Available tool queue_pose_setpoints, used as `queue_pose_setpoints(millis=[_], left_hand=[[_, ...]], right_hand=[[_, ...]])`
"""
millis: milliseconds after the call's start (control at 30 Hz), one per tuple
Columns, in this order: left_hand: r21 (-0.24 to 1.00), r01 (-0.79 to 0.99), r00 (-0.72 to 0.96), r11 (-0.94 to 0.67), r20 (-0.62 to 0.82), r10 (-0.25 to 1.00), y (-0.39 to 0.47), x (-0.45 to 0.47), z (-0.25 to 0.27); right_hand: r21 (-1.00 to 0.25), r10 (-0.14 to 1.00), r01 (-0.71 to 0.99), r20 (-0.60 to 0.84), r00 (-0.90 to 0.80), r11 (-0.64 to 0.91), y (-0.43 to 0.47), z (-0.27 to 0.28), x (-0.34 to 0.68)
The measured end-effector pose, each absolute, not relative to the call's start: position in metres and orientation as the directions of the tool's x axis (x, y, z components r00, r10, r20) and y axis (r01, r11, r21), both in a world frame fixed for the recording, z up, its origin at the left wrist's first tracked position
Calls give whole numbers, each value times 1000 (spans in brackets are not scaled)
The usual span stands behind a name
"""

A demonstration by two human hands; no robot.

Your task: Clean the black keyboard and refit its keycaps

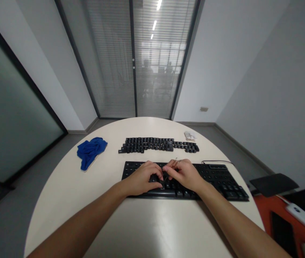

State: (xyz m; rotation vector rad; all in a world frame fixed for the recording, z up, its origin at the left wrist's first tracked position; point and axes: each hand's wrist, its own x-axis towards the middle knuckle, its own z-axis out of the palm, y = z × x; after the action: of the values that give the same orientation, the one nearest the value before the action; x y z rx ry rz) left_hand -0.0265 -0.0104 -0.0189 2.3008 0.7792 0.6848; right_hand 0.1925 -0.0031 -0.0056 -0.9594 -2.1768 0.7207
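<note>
Dim, grey | bright strip lights (154,25) in glass (155,89) | tabletop (160,225) glare | edges stretched

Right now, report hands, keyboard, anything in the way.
Left hand, right hand at keyboard, grips unclear. Keyboard partly covered. Keycap rows beyond, not in the way.

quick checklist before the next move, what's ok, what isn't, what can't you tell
1. Keyboard lying on the table: ok.
2. Left hand at the keyboard: ok, over it.
3. Right hand at the keyboard: ok, over it, close to the left.
4. Loose black keycaps apart from the keyboard: ok, grouped in rows beyond it.
5. Blue cloth away from the keyboard: ok, off to the left.
6. What the hands hold: cannot tell, too small and partly hidden.
</note>
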Motion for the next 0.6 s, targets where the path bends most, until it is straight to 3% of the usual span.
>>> queue_pose_setpoints(millis=[200, 400, 600], left_hand=[[708, 418, 630, -570, 226, 743, -13, -25, -18], [685, 428, 620, -589, 252, 743, -15, -24, -20], [524, 517, 646, -677, 280, 710, -18, -23, -19]], right_hand=[[-685, 826, 492, 311, -470, 537, -1, -7, 193], [-707, 865, 521, 277, -417, 478, 4, -11, 195], [-734, 891, 523, 265, -368, 434, 6, -11, 193]])
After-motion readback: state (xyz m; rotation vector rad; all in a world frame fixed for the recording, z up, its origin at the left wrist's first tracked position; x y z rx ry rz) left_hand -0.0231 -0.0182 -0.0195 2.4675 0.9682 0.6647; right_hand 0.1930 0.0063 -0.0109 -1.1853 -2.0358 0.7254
